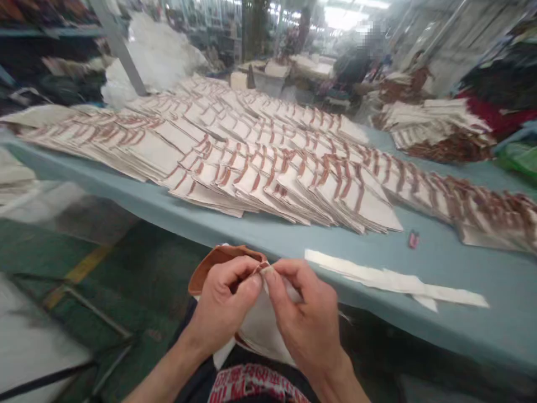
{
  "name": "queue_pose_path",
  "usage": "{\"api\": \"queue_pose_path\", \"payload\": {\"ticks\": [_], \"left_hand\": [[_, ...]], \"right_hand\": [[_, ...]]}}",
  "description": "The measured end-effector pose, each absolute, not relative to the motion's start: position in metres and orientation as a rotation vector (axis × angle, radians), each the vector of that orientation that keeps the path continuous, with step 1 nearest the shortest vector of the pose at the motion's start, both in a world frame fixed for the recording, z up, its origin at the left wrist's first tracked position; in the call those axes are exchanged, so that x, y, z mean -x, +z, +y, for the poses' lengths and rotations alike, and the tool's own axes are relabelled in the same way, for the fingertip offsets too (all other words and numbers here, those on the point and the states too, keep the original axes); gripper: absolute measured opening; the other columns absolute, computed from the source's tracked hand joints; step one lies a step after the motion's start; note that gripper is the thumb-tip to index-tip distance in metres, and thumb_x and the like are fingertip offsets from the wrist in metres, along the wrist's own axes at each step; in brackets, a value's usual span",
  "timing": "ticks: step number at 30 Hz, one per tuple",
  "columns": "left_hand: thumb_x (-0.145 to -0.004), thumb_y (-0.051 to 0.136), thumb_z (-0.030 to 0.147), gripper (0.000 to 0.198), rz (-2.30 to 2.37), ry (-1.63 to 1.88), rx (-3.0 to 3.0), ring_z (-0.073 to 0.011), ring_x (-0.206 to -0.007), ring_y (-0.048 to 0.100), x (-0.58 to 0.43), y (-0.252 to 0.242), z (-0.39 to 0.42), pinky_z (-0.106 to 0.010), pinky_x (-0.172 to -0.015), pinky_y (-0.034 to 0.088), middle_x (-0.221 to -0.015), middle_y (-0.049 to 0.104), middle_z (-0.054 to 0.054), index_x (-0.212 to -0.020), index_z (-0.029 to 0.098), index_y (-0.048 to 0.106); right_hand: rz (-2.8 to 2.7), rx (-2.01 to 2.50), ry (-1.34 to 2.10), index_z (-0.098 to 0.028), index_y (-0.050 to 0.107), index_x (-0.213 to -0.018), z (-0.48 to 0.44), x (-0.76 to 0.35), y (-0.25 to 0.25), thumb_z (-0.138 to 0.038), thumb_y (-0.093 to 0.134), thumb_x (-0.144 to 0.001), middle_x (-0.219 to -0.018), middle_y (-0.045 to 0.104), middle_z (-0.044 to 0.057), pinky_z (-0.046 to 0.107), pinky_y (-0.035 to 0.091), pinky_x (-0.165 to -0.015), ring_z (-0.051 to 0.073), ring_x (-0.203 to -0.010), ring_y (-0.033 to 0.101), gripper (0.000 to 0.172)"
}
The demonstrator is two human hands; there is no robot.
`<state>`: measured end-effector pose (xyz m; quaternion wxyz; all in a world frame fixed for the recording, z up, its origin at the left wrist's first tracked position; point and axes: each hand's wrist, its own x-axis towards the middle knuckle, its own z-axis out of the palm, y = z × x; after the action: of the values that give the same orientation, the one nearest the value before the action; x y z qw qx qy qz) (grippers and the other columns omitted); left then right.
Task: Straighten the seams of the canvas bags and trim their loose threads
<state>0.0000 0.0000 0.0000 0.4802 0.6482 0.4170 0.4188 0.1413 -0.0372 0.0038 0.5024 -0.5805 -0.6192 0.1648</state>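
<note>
A cream fabric piece with a brown band (224, 256) rests over my lap, in front of the table's near edge. My left hand (229, 299) pinches its brown-and-cream edge between thumb and fingers. Close beside it, my right hand (304, 308) pinches the same edge, so the fingertips of both hands nearly meet. The cream part of the cloth (262, 330) hangs between and below my wrists. What exactly lies under the fingertips is too small to tell.
Rows of overlapping cream fabric pieces (268, 179) with brown strips cover much of the blue-green table (168, 215). Pale strips (390, 280) and a small pink object (413, 239) lie to the right. Another fabric stack (440, 129) stands further back. A metal frame (100, 313) is at left.
</note>
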Motion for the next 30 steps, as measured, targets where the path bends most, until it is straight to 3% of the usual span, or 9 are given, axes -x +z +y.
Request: {"api": "queue_pose_path", "payload": {"ticks": [4,9,15,22,30], "left_hand": [[-0.088,0.054,0.021,0.025,1.035,1.050,-1.644,-0.0142,-0.063,0.060,-0.003,0.001,-0.003,-0.021,-0.059,0.047,-0.064,0.065,0.000,-0.069,0.016,0.070],[-0.087,0.053,0.017,0.026,1.058,1.102,-1.726,-0.0126,-0.059,0.060,-0.003,0.004,-0.006,-0.019,-0.057,0.047,-0.062,0.065,0.002,-0.067,0.017,0.068],[-0.085,0.055,0.013,0.023,1.061,1.184,-1.758,-0.0114,-0.064,0.068,-0.004,0.008,-0.007,-0.016,-0.063,0.052,-0.069,0.074,0.002,-0.070,0.016,0.072],[-0.085,0.054,0.015,0.024,1.033,1.136,-1.784,-0.0125,-0.062,0.064,0.001,0.005,-0.003,-0.018,-0.061,0.050,-0.066,0.070,0.001,-0.068,0.016,0.070],[-0.080,0.049,0.014,0.020,0.939,0.946,-1.745,-0.0105,-0.057,0.051,0.008,0.007,0.004,-0.018,-0.053,0.039,-0.061,0.060,0.003,-0.065,0.016,0.062]], "right_hand": [[-1.498,1.412,0.434,-0.019,0.068,-0.088,-0.040,-0.142,0.002,-0.023,0.060,-0.098,-0.071,0.075,-0.002,0.019,0.050,-0.056,0.011,-0.057,0.071,0.013],[-1.524,1.497,0.384,-0.019,0.065,-0.084,-0.041,-0.140,0.002,-0.027,0.060,-0.098,-0.054,0.060,-0.006,0.022,0.034,-0.041,0.010,-0.041,0.054,0.017],[-1.482,1.544,0.475,-0.019,0.064,-0.089,-0.041,-0.138,0.003,-0.030,0.058,-0.095,-0.049,0.046,-0.010,0.023,0.027,-0.040,0.009,-0.038,0.043,0.014],[-1.364,1.593,0.970,-0.020,0.062,-0.093,-0.038,-0.145,0.010,-0.042,0.057,-0.091,-0.055,0.051,-0.007,0.024,0.031,-0.049,0.012,-0.048,0.045,0.023],[-1.162,1.295,1.642,-0.021,0.053,-0.085,-0.018,-0.161,0.006,-0.045,0.066,-0.079,-0.061,0.047,-0.008,0.022,0.026,-0.050,0.009,-0.053,0.037,0.028]]}}
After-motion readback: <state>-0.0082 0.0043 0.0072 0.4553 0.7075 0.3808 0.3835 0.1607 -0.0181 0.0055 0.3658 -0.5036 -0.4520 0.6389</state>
